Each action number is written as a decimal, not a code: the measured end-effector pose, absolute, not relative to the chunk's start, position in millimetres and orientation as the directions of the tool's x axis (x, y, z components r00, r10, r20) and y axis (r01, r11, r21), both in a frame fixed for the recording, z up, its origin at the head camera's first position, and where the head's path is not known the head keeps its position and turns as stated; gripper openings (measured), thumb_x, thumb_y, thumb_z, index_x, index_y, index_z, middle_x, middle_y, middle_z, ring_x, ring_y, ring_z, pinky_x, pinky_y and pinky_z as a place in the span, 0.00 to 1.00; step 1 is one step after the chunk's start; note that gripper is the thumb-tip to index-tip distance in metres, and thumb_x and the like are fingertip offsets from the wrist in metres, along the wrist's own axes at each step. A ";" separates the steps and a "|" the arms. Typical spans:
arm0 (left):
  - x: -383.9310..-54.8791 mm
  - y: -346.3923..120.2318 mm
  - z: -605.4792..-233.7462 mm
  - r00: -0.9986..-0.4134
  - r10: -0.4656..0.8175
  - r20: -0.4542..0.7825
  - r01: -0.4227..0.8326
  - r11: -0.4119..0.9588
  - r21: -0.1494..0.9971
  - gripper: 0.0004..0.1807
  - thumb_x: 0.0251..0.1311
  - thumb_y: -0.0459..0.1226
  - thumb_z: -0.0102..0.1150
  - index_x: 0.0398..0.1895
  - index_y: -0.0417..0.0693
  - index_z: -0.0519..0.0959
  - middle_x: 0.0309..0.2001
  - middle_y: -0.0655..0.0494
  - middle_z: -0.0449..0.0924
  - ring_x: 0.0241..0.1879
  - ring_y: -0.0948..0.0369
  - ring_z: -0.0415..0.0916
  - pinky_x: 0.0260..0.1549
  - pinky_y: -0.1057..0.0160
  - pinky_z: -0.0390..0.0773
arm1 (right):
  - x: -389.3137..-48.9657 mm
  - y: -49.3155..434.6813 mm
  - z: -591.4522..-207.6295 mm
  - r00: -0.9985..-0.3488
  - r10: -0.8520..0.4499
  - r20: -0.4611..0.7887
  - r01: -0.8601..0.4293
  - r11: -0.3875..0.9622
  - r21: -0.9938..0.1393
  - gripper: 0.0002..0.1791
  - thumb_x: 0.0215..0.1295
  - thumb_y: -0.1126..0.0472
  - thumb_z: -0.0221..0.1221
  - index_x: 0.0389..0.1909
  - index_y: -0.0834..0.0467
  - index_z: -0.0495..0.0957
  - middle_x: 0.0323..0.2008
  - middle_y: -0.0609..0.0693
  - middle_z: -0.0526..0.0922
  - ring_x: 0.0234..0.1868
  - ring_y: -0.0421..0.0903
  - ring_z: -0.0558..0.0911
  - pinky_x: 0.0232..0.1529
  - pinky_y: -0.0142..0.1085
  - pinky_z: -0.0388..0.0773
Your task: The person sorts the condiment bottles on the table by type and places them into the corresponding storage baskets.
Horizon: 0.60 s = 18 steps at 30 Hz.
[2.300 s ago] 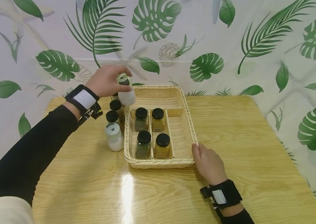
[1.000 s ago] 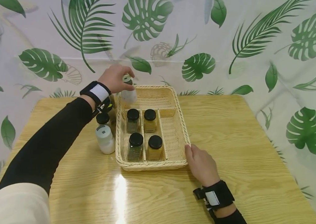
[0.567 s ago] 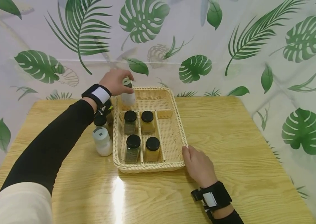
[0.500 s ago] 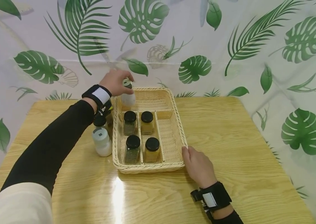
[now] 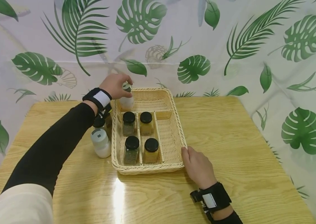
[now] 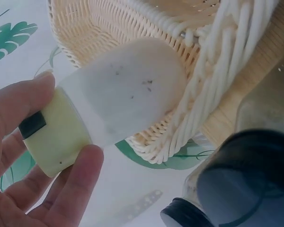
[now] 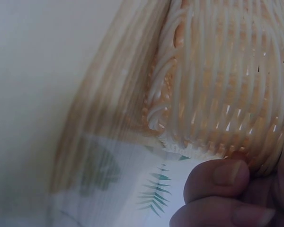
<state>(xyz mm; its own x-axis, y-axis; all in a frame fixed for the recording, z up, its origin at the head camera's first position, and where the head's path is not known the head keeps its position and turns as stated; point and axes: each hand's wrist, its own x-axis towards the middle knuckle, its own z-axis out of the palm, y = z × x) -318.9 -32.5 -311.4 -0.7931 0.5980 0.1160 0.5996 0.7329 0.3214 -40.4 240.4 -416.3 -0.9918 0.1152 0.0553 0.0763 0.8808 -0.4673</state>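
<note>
My left hand (image 5: 115, 87) pinches a white shaker bottle (image 5: 127, 102) by its pale cap, fingers and thumb on either side. In the left wrist view, the bottle (image 6: 128, 90) is a frosted cylinder with a few dark specks. In the head view it overlaps the back compartment of a wicker basket (image 5: 149, 170), at the left end. My right hand (image 5: 199, 166) grips the basket's front right rim, its fingers curled underneath in the right wrist view. Two jars of dark herbs (image 5: 131, 152) and two of yellow powder (image 5: 151, 152) stand upright in the basket's front compartments.
Another white shaker (image 5: 101, 144) stands on the wooden table (image 5: 230, 140), left of the basket. Behind it are black-capped jars (image 5: 99, 122), partly hidden by my left wrist. A leaf-patterned cloth (image 5: 158, 46) hangs behind the table.
My left hand has carried the shaker rightward from the basket's left edge over the back compartment, then slightly lower. The view has shifted a little; my right hand keeps its grip on the rim.
</note>
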 end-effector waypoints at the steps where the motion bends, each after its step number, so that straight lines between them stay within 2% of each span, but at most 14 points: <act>1: -319.4 -31.9 -312.9 -0.790 0.602 0.116 0.604 0.732 0.316 0.25 0.51 0.46 0.70 0.51 0.46 0.78 0.53 0.49 0.76 0.50 0.50 0.72 0.49 0.51 0.71 | -40.4 240.5 -416.5 -0.992 0.116 0.056 0.077 0.880 -0.468 0.30 0.76 0.42 0.30 0.20 0.56 0.64 0.13 0.47 0.59 0.12 0.43 0.57 0.14 0.34 0.53; 18: -316.8 -24.9 -327.7 -0.777 0.626 0.066 0.614 0.729 0.302 0.26 0.50 0.46 0.70 0.51 0.46 0.77 0.54 0.47 0.76 0.48 0.49 0.73 0.45 0.50 0.73 | -39.1 240.4 -415.4 -0.991 0.115 0.066 0.069 0.869 -0.490 0.28 0.77 0.43 0.32 0.21 0.56 0.65 0.12 0.47 0.60 0.12 0.43 0.58 0.14 0.35 0.54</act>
<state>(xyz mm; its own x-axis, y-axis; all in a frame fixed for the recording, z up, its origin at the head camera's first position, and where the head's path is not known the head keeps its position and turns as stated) -316.8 -24.9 -327.7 -0.7768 0.6262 0.0664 0.6138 0.7294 0.3020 -39.1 240.4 -415.4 -0.9912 0.1154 0.0655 0.0688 0.8689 -0.4902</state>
